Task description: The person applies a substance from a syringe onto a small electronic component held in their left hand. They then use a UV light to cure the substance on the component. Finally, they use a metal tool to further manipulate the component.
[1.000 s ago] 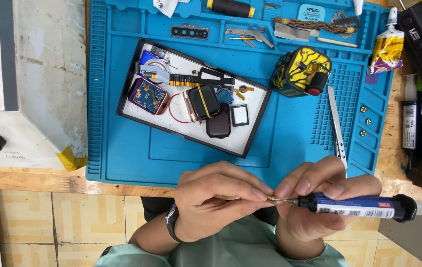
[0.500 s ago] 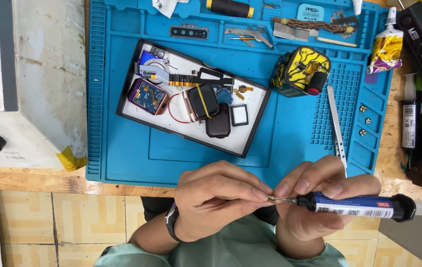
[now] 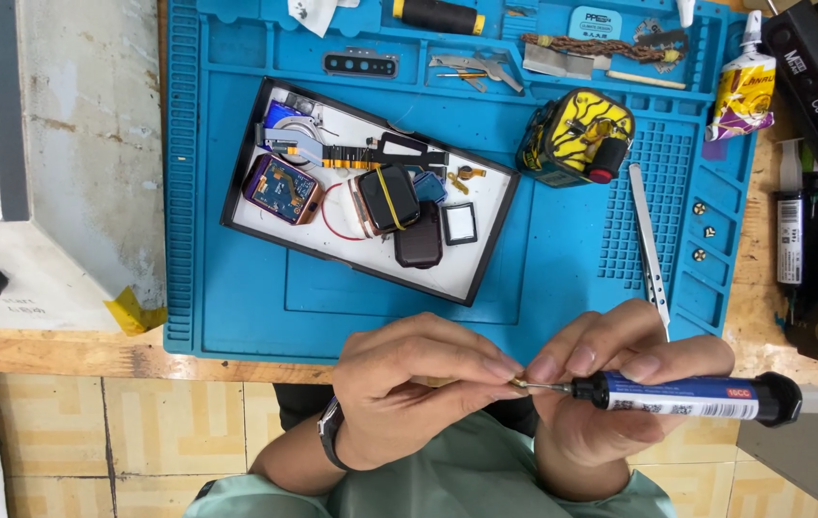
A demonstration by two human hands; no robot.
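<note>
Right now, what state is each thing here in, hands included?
Left hand: fingertips pinched at the screwdriver's metal tip; what they pinch is hidden.
Right hand: closed around the screwdriver.
Blue screwdriver: held level, tip pointing at the left hand.
Tray of watch parts: lying flat on the blue mat, untouched.
Tweezers: lying closed on the mat.
Glue tube: capped, lying down.

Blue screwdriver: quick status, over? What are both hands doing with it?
Right hand grips blue screwdriver. Left hand pinches at its metal tip. Held over blue mat edge, nothing in the way.
</note>
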